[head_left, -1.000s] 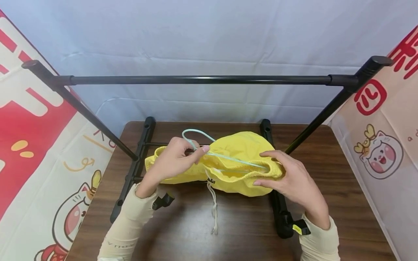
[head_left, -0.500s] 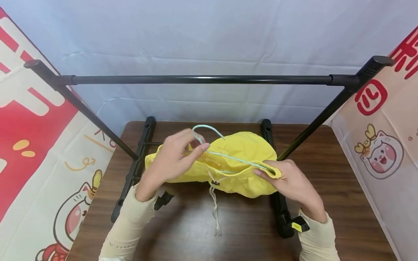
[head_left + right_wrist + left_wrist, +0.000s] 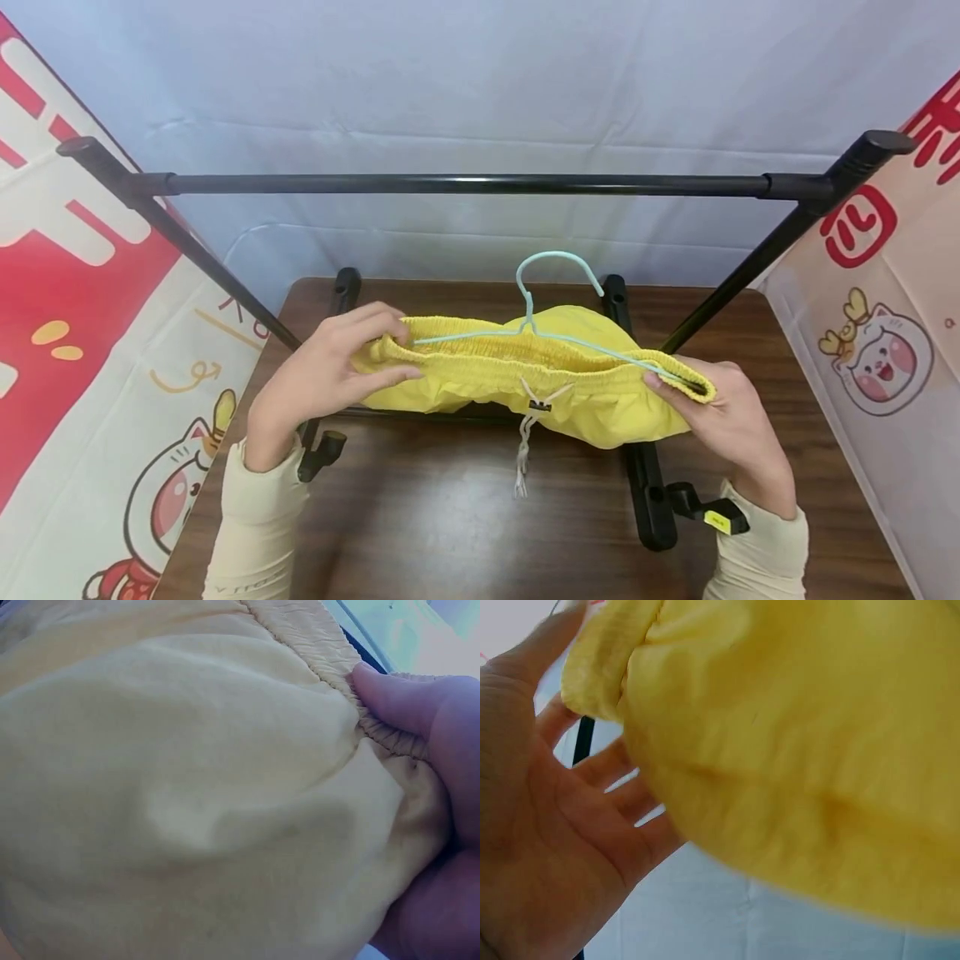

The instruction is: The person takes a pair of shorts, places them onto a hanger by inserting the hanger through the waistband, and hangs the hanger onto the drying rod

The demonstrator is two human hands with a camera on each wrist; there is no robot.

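Note:
Yellow shorts (image 3: pixel 600 421) with a gathered elastic waistband lie across the rack's base, a pale drawstring (image 3: pixel 523 446) hanging from the front. A light blue clothes hanger (image 3: pixel 529 317) stands in the waist opening, hook upward, its arms reaching towards both waistband ends. My right hand (image 3: pixel 738 421) grips the waistband's right end, thumb in front, around the hanger's arm there; the right wrist view shows the thumb (image 3: pixel 401 701) pressing the gathered band. Around the left end is my left hand (image 3: pixel 315 367), its fingers extended behind the cloth and thumb in front. The hanger's left tip is hidden.
A black rack with a horizontal bar (image 3: pixel 465 184) rises beyond the shorts, its feet (image 3: pixel 648 500) on the brown wooden table (image 3: pixel 450 517). White cloth (image 3: pixel 480 83) hangs behind, with printed panels (image 3: pixel 873 358) at both sides.
My left hand has let go of the hanger near its hook and moved left to the waistband's end. The hanger has turned hook-up, and the waistband is stretched wider, my right hand shifting right.

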